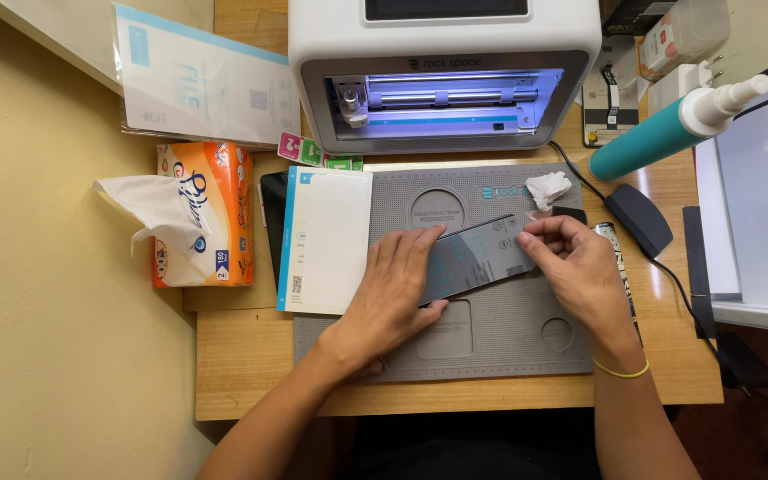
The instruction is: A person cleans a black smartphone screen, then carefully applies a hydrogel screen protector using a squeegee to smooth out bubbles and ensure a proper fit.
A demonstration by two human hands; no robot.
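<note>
A dark, flat rectangular phone (477, 258) lies tilted on a grey textured rubber work mat (508, 338) in the middle of the wooden surface (251, 356). The left hand (393, 293) rests flat over the phone's left end, fingers spread along its far edge and thumb at its near edge, pressing it down rather than closing round it. The right hand (580, 271) is at the phone's right end, its grip narrow, fingertips pinched at the phone's far right corner; whether they pinch a film or the phone itself cannot be told. A yellow band sits on the right wrist.

Just left of the mat lies a white card sheet with a blue edge (326, 238), and further left an orange tissue pack (206, 213) with a tissue pulled out. At the far side stands a white box-shaped machine with a lit slot (442, 76). A crumpled white wipe (547, 188) lies on the mat's far right, and a teal spray bottle (668, 133) lies further right.
</note>
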